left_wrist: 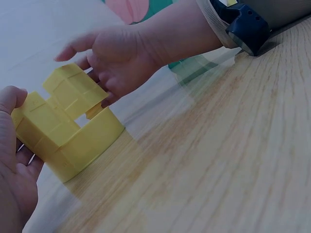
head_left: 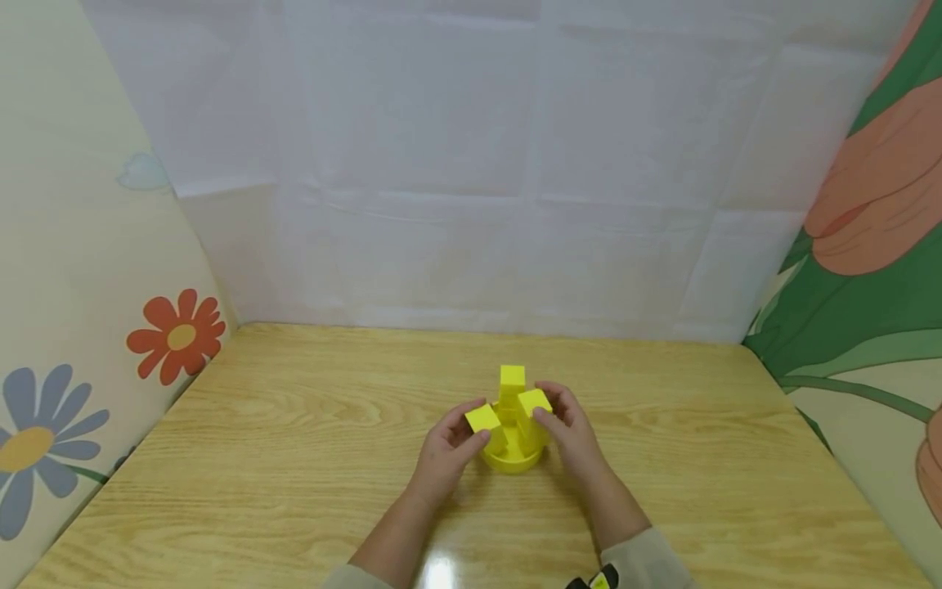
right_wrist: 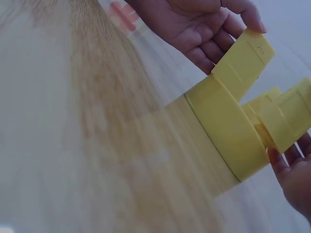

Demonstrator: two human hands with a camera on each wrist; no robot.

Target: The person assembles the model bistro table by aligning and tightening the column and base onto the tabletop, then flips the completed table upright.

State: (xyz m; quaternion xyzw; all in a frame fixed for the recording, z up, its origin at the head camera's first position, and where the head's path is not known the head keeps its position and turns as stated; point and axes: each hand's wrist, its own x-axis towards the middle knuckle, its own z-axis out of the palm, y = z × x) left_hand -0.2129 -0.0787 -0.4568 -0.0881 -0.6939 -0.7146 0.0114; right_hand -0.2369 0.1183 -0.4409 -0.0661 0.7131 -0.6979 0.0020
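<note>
A round yellow base (head_left: 513, 464) sits on the table with three tall yellow blocks standing up from it. My left hand (head_left: 445, 454) grips the left yellow block (head_left: 483, 419) between thumb and fingers. On the other side, my right hand (head_left: 577, 438) holds the right yellow block (head_left: 535, 402), its thumb on the near face. The left wrist view shows a gap between part of that block (left_wrist: 75, 90) and the base's rim (left_wrist: 95, 145). The back yellow block (head_left: 513, 379) is touched by neither hand. Small raised marks show on the left block (right_wrist: 248, 60) in the right wrist view.
The wood-grain table (head_left: 294, 458) spreads around the hands. A pale cloth (head_left: 471, 164) hangs at its back edge, with flower-printed cloths at the left (head_left: 74, 245) and right (head_left: 876, 327). A dark band (left_wrist: 250, 31) circles the right wrist.
</note>
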